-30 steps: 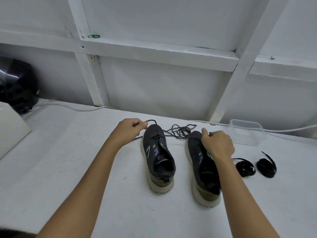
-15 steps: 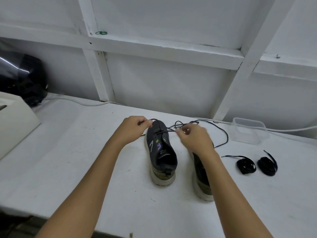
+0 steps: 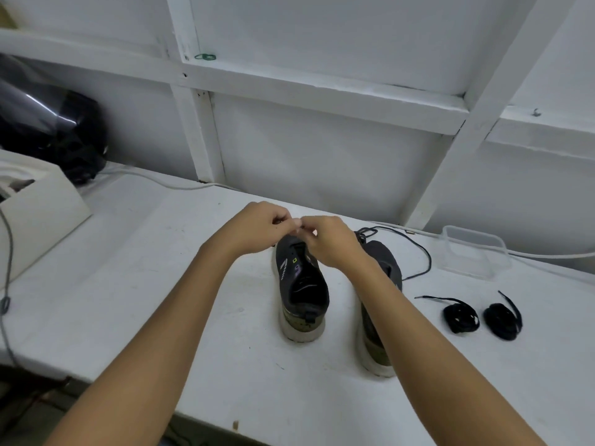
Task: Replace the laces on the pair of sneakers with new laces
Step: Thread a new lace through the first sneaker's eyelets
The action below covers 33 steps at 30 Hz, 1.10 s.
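At the far left of the white surface (image 3: 135, 284), a cream-coloured box (image 3: 38, 217) is noted, with a dark glossy object (image 3: 54, 130) behind it against the wall. A white cable (image 3: 154, 180) is seen running along the back edge of the surface.

Toward the centre, the left hand (image 3: 260, 228) and the right hand (image 3: 331, 243) are brought together above the toe end of the left sneaker (image 3: 301, 291). The fingertips of both hands are curled and meet at one point; something thin appears to be pinched there, but what it is cannot be made out (the area is blurred and partly hidden). The left sneaker is stood upright, heel toward the camera, with its eyelet area seen open and dark.

Just beside it, the right sneaker (image 3: 383, 262) is placed parallel, largely covered by the right forearm. A loose dark lace (image 3: 425, 252) is observed trailing from behind its toe and curving over the surface.

Further right, two coiled black laces (image 3: 460, 318) (image 3: 500, 320) are laid side by side, apart from the sneakers. Behind them, a clear plastic container (image 3: 476, 252) is set near the wall.
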Each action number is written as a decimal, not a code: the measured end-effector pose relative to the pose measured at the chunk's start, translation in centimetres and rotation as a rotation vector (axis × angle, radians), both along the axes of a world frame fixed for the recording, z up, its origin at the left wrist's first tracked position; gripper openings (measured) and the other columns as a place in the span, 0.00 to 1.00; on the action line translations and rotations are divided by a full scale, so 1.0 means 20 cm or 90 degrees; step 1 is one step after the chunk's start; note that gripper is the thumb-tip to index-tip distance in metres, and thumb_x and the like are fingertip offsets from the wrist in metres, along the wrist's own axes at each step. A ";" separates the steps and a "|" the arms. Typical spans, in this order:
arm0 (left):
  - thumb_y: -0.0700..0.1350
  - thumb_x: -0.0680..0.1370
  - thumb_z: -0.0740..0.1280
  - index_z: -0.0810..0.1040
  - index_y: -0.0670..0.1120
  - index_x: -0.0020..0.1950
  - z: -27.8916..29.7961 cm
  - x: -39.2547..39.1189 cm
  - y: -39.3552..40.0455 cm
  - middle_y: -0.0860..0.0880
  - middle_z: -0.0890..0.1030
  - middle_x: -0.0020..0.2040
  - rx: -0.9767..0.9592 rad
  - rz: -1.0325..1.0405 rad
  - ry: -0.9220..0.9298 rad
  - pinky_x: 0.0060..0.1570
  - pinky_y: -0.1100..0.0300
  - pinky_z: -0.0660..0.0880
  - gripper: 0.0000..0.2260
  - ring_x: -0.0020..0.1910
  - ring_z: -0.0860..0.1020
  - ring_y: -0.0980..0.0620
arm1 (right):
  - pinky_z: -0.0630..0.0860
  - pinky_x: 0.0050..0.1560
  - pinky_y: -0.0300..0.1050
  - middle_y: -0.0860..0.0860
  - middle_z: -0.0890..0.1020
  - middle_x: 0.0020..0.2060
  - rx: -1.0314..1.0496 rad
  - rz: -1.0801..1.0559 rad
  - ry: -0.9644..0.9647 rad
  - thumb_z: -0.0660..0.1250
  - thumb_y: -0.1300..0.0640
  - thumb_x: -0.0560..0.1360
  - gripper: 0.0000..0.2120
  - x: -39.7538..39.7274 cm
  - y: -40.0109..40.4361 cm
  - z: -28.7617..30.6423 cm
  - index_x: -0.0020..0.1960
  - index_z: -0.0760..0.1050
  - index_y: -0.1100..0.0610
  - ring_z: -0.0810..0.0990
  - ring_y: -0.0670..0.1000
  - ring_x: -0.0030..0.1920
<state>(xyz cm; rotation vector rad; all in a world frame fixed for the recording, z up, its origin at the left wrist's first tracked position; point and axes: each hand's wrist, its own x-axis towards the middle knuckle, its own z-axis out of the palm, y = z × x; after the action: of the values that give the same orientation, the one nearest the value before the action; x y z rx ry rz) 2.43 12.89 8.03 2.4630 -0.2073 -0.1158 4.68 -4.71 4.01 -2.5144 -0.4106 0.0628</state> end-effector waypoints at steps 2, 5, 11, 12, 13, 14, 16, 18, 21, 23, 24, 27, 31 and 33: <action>0.56 0.81 0.65 0.83 0.48 0.44 0.05 0.01 0.01 0.51 0.75 0.34 0.035 0.001 0.004 0.29 0.64 0.63 0.15 0.29 0.69 0.58 | 0.77 0.45 0.49 0.46 0.82 0.38 0.012 -0.041 0.003 0.62 0.50 0.81 0.14 0.06 -0.01 -0.02 0.37 0.74 0.44 0.79 0.55 0.44; 0.56 0.81 0.64 0.83 0.51 0.45 0.13 0.01 0.08 0.50 0.74 0.34 0.057 0.032 -0.002 0.31 0.59 0.64 0.14 0.30 0.70 0.54 | 0.82 0.48 0.57 0.54 0.84 0.37 0.101 -0.163 0.102 0.60 0.54 0.79 0.13 0.15 -0.08 -0.07 0.38 0.76 0.52 0.84 0.60 0.42; 0.58 0.80 0.66 0.83 0.53 0.42 0.17 0.01 0.21 0.45 0.76 0.35 0.053 0.074 -0.014 0.36 0.57 0.66 0.13 0.33 0.71 0.50 | 0.76 0.56 0.47 0.53 0.82 0.56 -0.094 -0.142 0.149 0.67 0.47 0.79 0.15 0.17 -0.16 -0.08 0.62 0.80 0.52 0.79 0.57 0.60; 0.57 0.80 0.66 0.83 0.53 0.42 0.15 0.01 0.20 0.45 0.77 0.36 0.040 0.072 -0.017 0.35 0.57 0.66 0.13 0.33 0.71 0.50 | 0.74 0.60 0.49 0.51 0.79 0.63 -0.087 -0.094 0.125 0.70 0.45 0.77 0.22 0.15 -0.15 -0.06 0.70 0.75 0.48 0.76 0.55 0.64; 0.57 0.80 0.66 0.83 0.53 0.42 0.14 0.01 0.18 0.47 0.77 0.35 0.027 0.068 -0.022 0.34 0.58 0.65 0.13 0.32 0.71 0.52 | 0.72 0.62 0.49 0.50 0.75 0.66 -0.051 -0.040 0.091 0.71 0.43 0.76 0.27 0.13 -0.11 -0.02 0.73 0.71 0.44 0.73 0.52 0.66; 0.57 0.80 0.66 0.83 0.53 0.41 0.12 0.01 0.16 0.50 0.76 0.32 0.011 0.066 -0.024 0.32 0.59 0.64 0.13 0.30 0.70 0.55 | 0.71 0.63 0.48 0.49 0.74 0.67 0.000 0.016 0.049 0.73 0.44 0.75 0.28 0.12 -0.07 0.02 0.74 0.70 0.42 0.73 0.50 0.65; 0.57 0.80 0.66 0.83 0.53 0.41 0.09 0.00 0.12 0.55 0.72 0.27 -0.022 0.066 -0.021 0.29 0.62 0.62 0.13 0.25 0.67 0.58 | 0.73 0.56 0.45 0.49 0.78 0.62 0.063 0.106 -0.027 0.72 0.49 0.78 0.16 0.12 0.00 0.07 0.65 0.80 0.46 0.75 0.48 0.55; 0.57 0.80 0.66 0.83 0.53 0.41 0.06 -0.01 0.11 0.55 0.72 0.29 -0.033 0.076 -0.016 0.31 0.60 0.63 0.13 0.25 0.66 0.58 | 0.72 0.45 0.44 0.50 0.84 0.49 0.090 0.115 -0.004 0.67 0.60 0.79 0.08 0.14 0.04 0.12 0.53 0.84 0.52 0.77 0.46 0.44; 0.59 0.81 0.64 0.84 0.55 0.43 0.01 -0.03 0.19 0.55 0.78 0.38 -0.017 0.094 0.023 0.37 0.59 0.68 0.14 0.35 0.73 0.59 | 0.68 0.31 0.39 0.51 0.82 0.35 0.169 -0.033 0.121 0.55 0.69 0.75 0.15 0.18 0.00 0.15 0.49 0.78 0.56 0.75 0.39 0.27; 0.60 0.81 0.62 0.83 0.55 0.45 -0.04 -0.05 0.26 0.56 0.79 0.42 -0.021 0.098 0.063 0.42 0.58 0.71 0.14 0.42 0.77 0.59 | 0.68 0.30 0.39 0.53 0.80 0.33 0.178 -0.150 0.150 0.54 0.68 0.76 0.14 0.23 -0.07 0.11 0.52 0.78 0.62 0.77 0.46 0.31; 0.59 0.82 0.61 0.83 0.55 0.46 -0.06 -0.06 0.28 0.56 0.79 0.42 -0.027 0.104 0.072 0.42 0.58 0.71 0.14 0.43 0.76 0.59 | 0.70 0.33 0.39 0.55 0.81 0.35 0.143 -0.184 0.162 0.55 0.66 0.77 0.13 0.25 -0.10 0.09 0.53 0.78 0.63 0.79 0.50 0.35; 0.56 0.83 0.61 0.83 0.53 0.47 -0.10 -0.05 0.29 0.55 0.75 0.38 -0.038 0.129 0.063 0.40 0.58 0.69 0.14 0.38 0.73 0.55 | 0.75 0.57 0.47 0.56 0.82 0.59 -0.143 -0.112 0.159 0.64 0.58 0.78 0.19 0.25 -0.14 0.04 0.69 0.74 0.56 0.80 0.58 0.60; 0.56 0.83 0.62 0.83 0.55 0.44 -0.11 -0.01 0.21 0.50 0.80 0.41 -0.026 0.090 0.046 0.44 0.55 0.73 0.14 0.41 0.76 0.48 | 0.72 0.66 0.49 0.49 0.72 0.73 -0.248 0.075 0.124 0.75 0.45 0.73 0.40 0.16 -0.03 0.09 0.79 0.61 0.46 0.74 0.54 0.69; 0.56 0.82 0.62 0.83 0.55 0.44 -0.12 0.02 0.16 0.49 0.82 0.44 -0.021 0.067 0.045 0.45 0.54 0.74 0.13 0.44 0.78 0.46 | 0.77 0.55 0.47 0.46 0.80 0.62 -0.115 0.118 0.162 0.70 0.48 0.78 0.21 0.14 0.03 0.11 0.70 0.74 0.45 0.85 0.48 0.51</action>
<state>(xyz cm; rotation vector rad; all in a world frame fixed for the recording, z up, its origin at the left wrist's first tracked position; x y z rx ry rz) 2.83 16.17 5.65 2.4271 -0.0489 -0.1538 7.52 -4.05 6.25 -2.5917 -0.5508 0.5073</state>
